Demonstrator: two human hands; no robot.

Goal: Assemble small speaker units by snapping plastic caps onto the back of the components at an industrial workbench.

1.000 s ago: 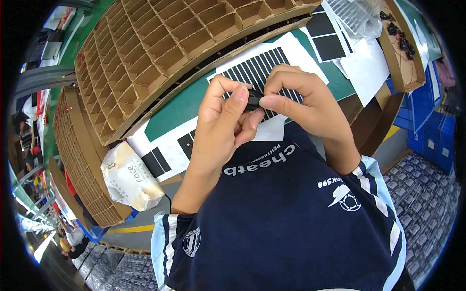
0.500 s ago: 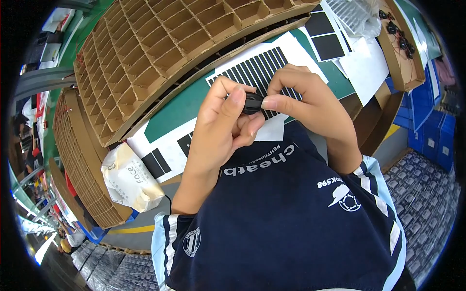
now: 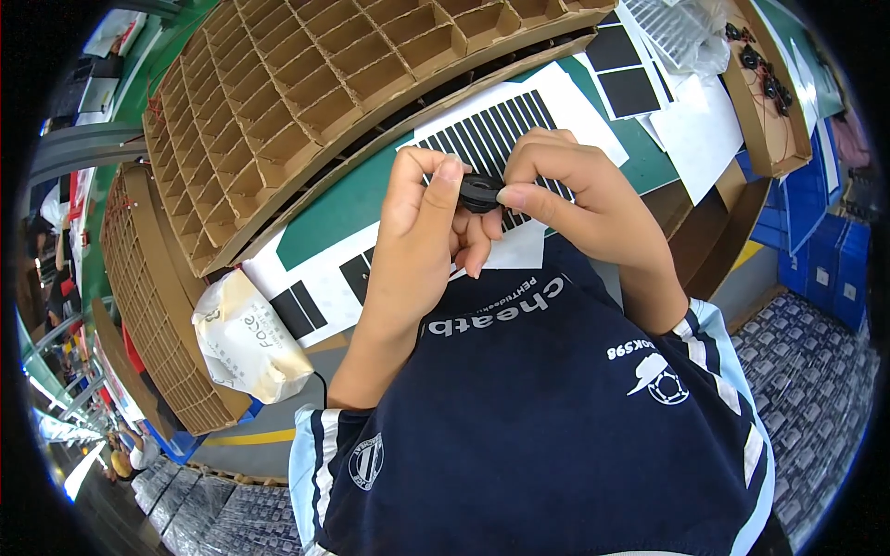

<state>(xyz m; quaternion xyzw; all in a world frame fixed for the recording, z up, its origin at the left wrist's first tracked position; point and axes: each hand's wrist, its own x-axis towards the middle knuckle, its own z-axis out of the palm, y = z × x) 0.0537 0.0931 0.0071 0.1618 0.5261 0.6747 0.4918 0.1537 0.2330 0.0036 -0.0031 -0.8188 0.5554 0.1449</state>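
Note:
Above the table's near edge, a small round black part [image 3: 478,191] is held up between both hands. My left hand [image 3: 414,218] pinches it at its left side between thumb and fingers, with the lower fingers curled beneath. My right hand [image 3: 573,196] is closed on a short black strip at the part's right edge, thumb and forefinger pressed together. Where strip and part join is too small to make out. Behind the hands lies a white sheet [image 3: 593,139] bearing rows of narrow black strips [image 3: 473,130], partly covered by my fingers.
A large cardboard tray with many cells [image 3: 306,111] fills the far left. At left stands a creased white paper bag [image 3: 250,343]. Sheets with black rectangles [image 3: 621,69] lie at back right, beside a carton holding small black parts with wires [image 3: 768,83]. Blue crates [image 3: 825,269] stand right.
The black part has turned in my fingers and now looks flatter. My left fingers have shifted round it, and my right hand has moved slightly.

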